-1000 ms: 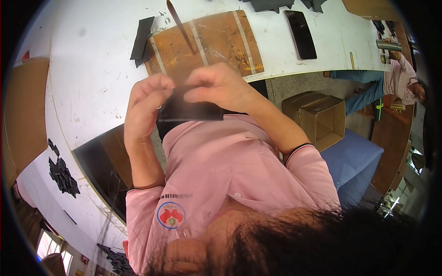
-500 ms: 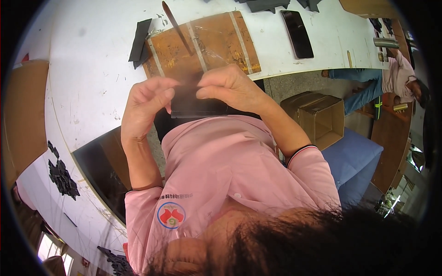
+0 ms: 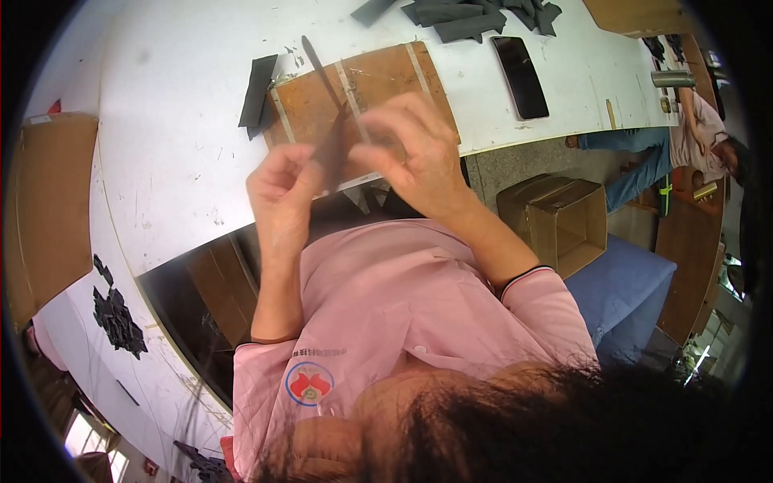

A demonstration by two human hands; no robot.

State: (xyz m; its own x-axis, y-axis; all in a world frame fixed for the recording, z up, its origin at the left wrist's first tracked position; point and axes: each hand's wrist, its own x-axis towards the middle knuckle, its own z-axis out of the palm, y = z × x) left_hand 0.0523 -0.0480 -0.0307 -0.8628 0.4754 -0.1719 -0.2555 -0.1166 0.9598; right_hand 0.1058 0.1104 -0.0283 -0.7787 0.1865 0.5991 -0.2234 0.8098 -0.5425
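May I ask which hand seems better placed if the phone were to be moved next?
Probably the right hand: though blurred, it looks open and empty, and is nearer the phone, while the left hand pinches a dark piece.

Dark lettering (image 3: 320,353) runs beside a round blue-rimmed emblem (image 3: 309,385) on the pink shirt (image 3: 362,282).

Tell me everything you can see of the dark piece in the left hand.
The dark piece looks thin and flat, perhaps fabric; blur hides finer detail. The left hand pinches it between thumb and fingers, slanted, narrowing toward the top, with the brown board behind it. The right hand beside it seems apart.
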